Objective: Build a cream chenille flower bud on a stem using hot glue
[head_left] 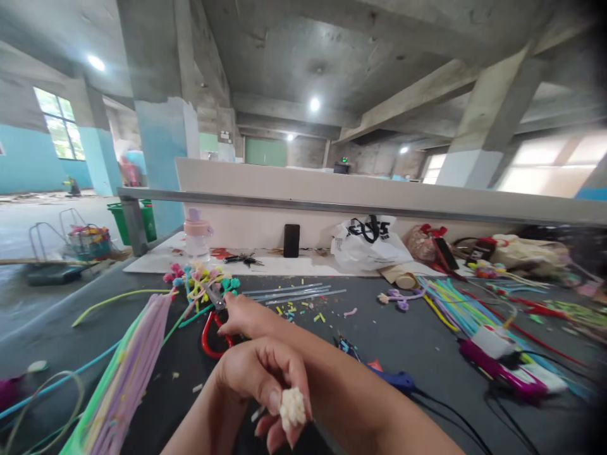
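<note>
Far left of the frame, on the floor, there's a basket heaped with bright bits, too blurred to name; next a green bin, its insides hidden from me; lower left, the fuzzy stems lie bundled on the bench; behind, a pink-lidded clear bottle, its level unreadable; and here are the red-handled scissors, stiff, probably the weightiest piece, best taken by the loops; my right hand reaches across to them, but whether it grips I cannot tell; lower centre, my left hand pinches a cream tuft between thumb and fingers; it looks feather-light, soft, easily crushed, so a gentle hold low at its base should suit; then, right of centre, a white plastic bag, contents hidden; beyond it a pinkish bag, its filling unclear.
</note>
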`<state>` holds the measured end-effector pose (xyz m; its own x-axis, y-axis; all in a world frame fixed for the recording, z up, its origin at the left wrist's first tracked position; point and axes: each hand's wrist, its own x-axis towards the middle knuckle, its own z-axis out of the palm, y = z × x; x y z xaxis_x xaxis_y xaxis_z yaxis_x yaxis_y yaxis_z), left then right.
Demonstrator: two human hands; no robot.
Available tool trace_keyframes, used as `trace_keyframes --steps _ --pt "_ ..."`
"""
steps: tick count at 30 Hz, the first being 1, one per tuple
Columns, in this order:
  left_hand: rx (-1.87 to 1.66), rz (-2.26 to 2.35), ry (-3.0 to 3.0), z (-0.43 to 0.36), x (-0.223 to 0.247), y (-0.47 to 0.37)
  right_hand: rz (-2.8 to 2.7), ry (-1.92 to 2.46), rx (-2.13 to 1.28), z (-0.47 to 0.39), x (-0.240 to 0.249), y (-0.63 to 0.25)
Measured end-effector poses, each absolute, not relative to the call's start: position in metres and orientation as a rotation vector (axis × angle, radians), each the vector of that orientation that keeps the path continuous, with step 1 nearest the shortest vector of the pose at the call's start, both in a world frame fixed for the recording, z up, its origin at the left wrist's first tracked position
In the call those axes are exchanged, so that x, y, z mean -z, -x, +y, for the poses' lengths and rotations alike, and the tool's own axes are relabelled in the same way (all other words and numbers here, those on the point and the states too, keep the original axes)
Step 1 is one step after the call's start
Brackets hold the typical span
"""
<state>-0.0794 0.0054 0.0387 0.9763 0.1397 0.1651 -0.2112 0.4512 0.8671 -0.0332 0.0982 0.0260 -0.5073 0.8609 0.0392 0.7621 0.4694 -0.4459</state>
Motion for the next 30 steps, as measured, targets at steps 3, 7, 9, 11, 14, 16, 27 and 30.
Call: trace_keyframes --steps 3,7,9,11,14,16,27,30 --pt "-0.303 -0.105 -1.069 0.003 -0.035 0.078 -2.409 1.448 -0.627 0.093 -0.028 0.027" --pt "-0.295 -0.081 -1.102 0.002 -0.031 0.077 -2.254 1.535 -0.871 0.094 -0.035 0.017" --pt "-0.282 -0.072 -1.105 0.002 -0.029 0.077 -2.156 1.518 -1.042 0.095 -0.042 0.008" --pt "-0.262 -0.075 -1.106 0.003 -0.027 0.077 -2.079 1.401 -1.222 0.093 -0.054 -0.009" --pt "-0.301 -0.082 -1.119 0.004 -0.024 0.074 -1.964 1.079 -1.504 0.08 -0.075 -0.046" --pt "-0.393 -0.086 -1.127 0.005 -0.023 0.071 -1.899 0.959 -1.554 0.064 -0.087 -0.075" --pt "-0.842 0.116 -1.002 0.001 -0.032 0.038 -1.692 1.197 -0.667 -0.052 -0.077 -0.185" --pt "-0.902 0.208 -0.97 0.0 -0.031 0.032 -1.75 1.346 -0.379 -0.064 -0.057 -0.189"
